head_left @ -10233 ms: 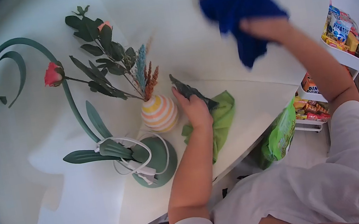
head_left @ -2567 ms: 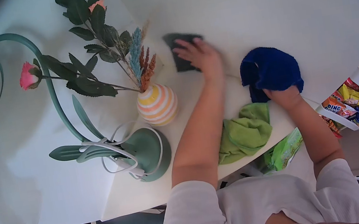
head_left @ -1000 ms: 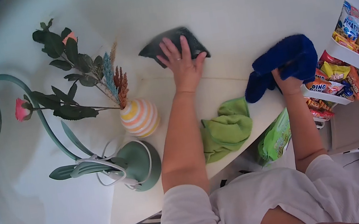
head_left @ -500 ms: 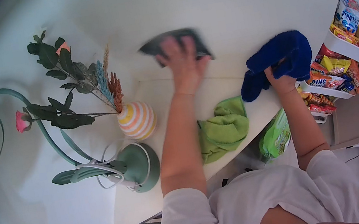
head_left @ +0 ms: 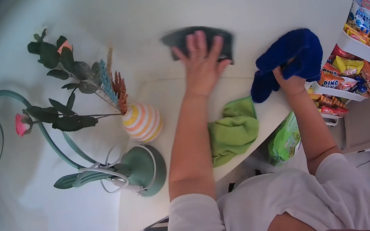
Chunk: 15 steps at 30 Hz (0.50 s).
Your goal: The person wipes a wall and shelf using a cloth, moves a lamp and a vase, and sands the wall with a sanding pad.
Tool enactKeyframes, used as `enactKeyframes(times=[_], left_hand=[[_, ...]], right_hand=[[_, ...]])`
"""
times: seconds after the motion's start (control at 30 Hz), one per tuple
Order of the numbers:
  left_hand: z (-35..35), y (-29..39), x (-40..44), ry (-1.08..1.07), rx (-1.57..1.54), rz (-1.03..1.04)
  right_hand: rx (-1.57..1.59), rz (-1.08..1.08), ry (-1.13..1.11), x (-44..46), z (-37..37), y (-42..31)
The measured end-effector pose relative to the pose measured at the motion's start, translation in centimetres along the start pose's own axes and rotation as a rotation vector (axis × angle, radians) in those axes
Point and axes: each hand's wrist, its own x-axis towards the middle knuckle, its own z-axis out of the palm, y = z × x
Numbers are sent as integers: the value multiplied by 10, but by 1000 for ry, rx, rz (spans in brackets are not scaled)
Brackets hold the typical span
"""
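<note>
My left hand [head_left: 203, 59] lies flat, fingers spread, on a dark grey-green folded cloth [head_left: 177, 38], slightly blurred, on the white tabletop [head_left: 273, 0]. At the right, my right hand [head_left: 290, 80] has its fingers inside the folds of a fluffy dark blue cloth [head_left: 300, 46], which hides them in part. Between my forearms, a crumpled light green cloth [head_left: 233, 132] rests near the table's front edge.
On the left stand a striped vase [head_left: 143, 122] with artificial flowers and a green lamp with a round base [head_left: 152, 169] and a white cable. White trays of snack packets [head_left: 360, 17] are at the right. A green packet [head_left: 286, 140] sits below the table edge.
My left hand and the dark cloth under it have slid to the right across the tabletop. My right hand and the blue cloth are almost where they were.
</note>
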Motion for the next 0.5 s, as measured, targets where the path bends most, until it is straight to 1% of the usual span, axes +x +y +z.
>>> enactKeyframes(times=[0.03, 0.07, 0.13, 0.17, 0.2, 0.27, 0.37, 0.4, 0.47, 0.5], left_hand=[[0, 7, 0, -12, -38, 27], [-3, 1, -4, -63, -10, 24], [-11, -22, -7, -154, 44, 16], [-19, -39, -11, -188, 53, -103], [-18, -57, -22, -73, 78, -168], [-18, -59, -26, -10, 59, -230], [-9, -35, -10, 75, 3, -198], [-7, -16, -2, -37, 11, -129], [4, 19, 4, 8, -29, 82], [2, 16, 0, -38, 0, 96]], right_hand=[[13, 9, -22, -1, 1, 2], [24, 17, -46, -4, 1, 3], [39, 18, -80, -6, 4, 7], [44, 24, -98, -8, 3, 11], [35, -4, -96, -7, 0, 11], [23, -56, -91, -1, -4, 5], [99, -20, -68, 2, -5, 2], [64, -16, -41, 2, -3, 1], [-14, -16, 4, 0, -2, -2], [1, -4, -7, 0, -3, -3]])
